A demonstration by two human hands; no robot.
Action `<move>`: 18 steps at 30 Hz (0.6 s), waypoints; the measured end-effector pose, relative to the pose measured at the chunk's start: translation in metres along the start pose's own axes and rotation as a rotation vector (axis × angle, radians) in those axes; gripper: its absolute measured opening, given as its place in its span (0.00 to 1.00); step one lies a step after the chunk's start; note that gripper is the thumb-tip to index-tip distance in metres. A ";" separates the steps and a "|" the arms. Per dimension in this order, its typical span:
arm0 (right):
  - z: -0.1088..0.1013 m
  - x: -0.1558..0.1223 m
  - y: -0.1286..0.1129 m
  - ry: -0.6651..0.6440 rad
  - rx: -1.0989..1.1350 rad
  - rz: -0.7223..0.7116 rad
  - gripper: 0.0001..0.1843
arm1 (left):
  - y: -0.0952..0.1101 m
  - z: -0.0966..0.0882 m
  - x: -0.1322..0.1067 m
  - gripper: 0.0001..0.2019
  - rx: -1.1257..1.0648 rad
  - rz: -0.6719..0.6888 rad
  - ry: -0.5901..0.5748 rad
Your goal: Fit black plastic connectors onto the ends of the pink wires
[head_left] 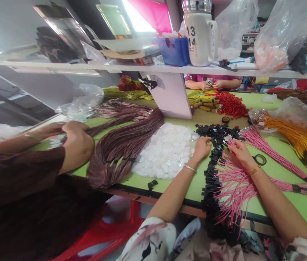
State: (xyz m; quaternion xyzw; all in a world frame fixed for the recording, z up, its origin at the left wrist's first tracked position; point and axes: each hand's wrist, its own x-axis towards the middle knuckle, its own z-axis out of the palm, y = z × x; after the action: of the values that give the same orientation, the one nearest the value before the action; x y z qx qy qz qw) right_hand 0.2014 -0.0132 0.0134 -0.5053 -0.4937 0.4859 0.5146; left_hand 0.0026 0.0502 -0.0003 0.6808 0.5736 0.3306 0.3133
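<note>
My left hand [203, 146], wearing a bracelet, is at the edge of a pile of small black pieces [216, 131]. Its fingers are curled together, and what they hold, if anything, is too small to make out. To its right, my right hand [240, 152] grips a bunch of pink wires near their pale tips [229, 139]. Loose pink wires [232, 188] fan out below that hand, over a strip of black pieces [210, 181] running down past the table edge. Another tied bundle of pink wires [275, 154] lies to the right.
Left of my hands is a heap of white pieces [167, 150], then brown wires [126, 134] beside a co-worker's arm [78, 145]. Yellow wires [295, 134], tape rolls [259, 159] and red pieces [231, 103] surround the right. A shelf [142, 68] with a mug [199, 36] spans above.
</note>
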 end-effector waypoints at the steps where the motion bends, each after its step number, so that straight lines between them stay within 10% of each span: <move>1: 0.001 0.000 0.001 0.002 -0.004 0.001 0.21 | 0.001 0.004 0.002 0.17 0.091 0.033 0.007; 13: 0.003 0.001 0.011 0.029 -0.031 0.000 0.16 | 0.008 0.008 -0.001 0.15 0.477 0.242 -0.250; 18: 0.003 -0.001 0.012 0.034 -0.013 0.006 0.15 | 0.005 0.002 -0.003 0.14 0.421 0.126 -0.098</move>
State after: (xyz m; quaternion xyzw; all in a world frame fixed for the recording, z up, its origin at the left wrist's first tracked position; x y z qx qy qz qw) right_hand 0.1980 -0.0137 0.0018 -0.5184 -0.4866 0.4754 0.5182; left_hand 0.0063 0.0463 0.0024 0.7809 0.5704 0.1891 0.1704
